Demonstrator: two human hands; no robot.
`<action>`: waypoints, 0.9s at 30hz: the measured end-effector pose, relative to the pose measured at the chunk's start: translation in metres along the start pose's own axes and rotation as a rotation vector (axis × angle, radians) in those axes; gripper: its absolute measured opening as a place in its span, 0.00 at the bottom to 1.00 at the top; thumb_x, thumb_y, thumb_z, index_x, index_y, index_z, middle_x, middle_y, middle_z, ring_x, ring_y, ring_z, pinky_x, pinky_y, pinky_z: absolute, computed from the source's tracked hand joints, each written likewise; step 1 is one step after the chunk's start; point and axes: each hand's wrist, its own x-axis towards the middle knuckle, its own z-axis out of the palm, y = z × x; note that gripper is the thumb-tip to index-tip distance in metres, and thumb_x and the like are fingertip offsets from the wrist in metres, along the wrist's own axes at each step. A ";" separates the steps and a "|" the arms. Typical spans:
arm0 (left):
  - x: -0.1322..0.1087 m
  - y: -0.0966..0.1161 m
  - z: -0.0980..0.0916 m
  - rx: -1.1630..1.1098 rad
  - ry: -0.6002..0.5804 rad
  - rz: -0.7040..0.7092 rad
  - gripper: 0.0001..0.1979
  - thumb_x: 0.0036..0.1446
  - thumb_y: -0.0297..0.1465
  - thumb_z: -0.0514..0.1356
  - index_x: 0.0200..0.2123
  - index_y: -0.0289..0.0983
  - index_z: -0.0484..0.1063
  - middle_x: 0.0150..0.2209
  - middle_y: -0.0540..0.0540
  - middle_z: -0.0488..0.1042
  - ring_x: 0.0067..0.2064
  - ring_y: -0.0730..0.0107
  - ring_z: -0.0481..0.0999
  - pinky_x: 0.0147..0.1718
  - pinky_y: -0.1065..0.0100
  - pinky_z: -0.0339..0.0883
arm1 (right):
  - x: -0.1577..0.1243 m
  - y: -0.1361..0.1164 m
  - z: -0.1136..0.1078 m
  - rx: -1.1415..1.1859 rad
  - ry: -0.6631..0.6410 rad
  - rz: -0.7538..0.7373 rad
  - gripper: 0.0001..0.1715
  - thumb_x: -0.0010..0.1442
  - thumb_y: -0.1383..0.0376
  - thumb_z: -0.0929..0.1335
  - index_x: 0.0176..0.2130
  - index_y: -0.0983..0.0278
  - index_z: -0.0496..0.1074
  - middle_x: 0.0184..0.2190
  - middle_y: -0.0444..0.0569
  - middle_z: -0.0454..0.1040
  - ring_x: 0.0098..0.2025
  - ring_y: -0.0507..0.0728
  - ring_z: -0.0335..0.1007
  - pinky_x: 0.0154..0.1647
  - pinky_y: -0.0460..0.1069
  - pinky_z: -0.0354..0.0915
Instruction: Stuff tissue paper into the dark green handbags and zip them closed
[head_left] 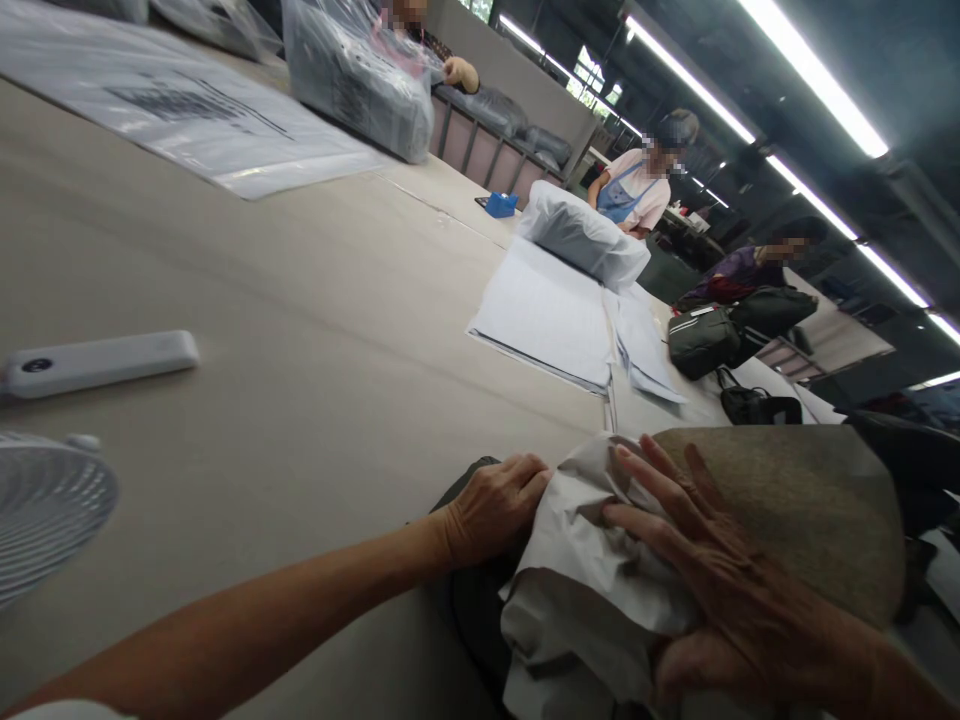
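Note:
My left hand (491, 505) is curled over the edge of a crumpled wad of white paper (585, 560), its fingertips tucked against it. My right hand (712, 580) lies flat on top of the same paper with fingers spread. The paper sits partly in a dark bag or fabric piece (469, 600) at the near edge of the table. Beside the right hand lies a rounded olive-brown felt-like piece (795, 500).
A long beige table (300, 330) carries a white power strip (97, 362), a small fan (45, 500), stacked white sheets (547, 315), wrapped bundles (581, 235) and black bags (705, 340). Three other people sit at the far side.

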 end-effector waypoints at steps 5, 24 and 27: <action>0.002 -0.004 0.006 0.025 0.074 0.029 0.09 0.70 0.28 0.51 0.45 0.35 0.71 0.44 0.42 0.74 0.42 0.60 0.71 0.38 0.63 0.69 | -0.009 -0.012 0.016 0.186 -0.084 0.079 0.66 0.52 0.33 0.70 0.74 0.60 0.46 0.73 0.59 0.45 0.72 0.72 0.48 0.66 0.64 0.62; 0.043 0.002 0.008 -0.481 0.083 -0.271 0.05 0.48 0.22 0.59 0.23 0.36 0.67 0.23 0.53 0.66 0.24 0.76 0.64 0.24 0.73 0.52 | -0.010 -0.066 0.077 0.264 -0.148 0.380 0.48 0.61 0.55 0.70 0.73 0.54 0.49 0.70 0.56 0.58 0.67 0.77 0.58 0.64 0.72 0.59; 0.042 0.007 0.002 -0.454 0.052 -0.097 0.05 0.47 0.23 0.57 0.24 0.37 0.65 0.25 0.52 0.65 0.25 0.74 0.63 0.25 0.69 0.50 | 0.010 -0.057 0.088 0.346 -0.193 0.468 0.37 0.64 0.61 0.65 0.70 0.61 0.58 0.63 0.62 0.67 0.62 0.74 0.68 0.60 0.67 0.68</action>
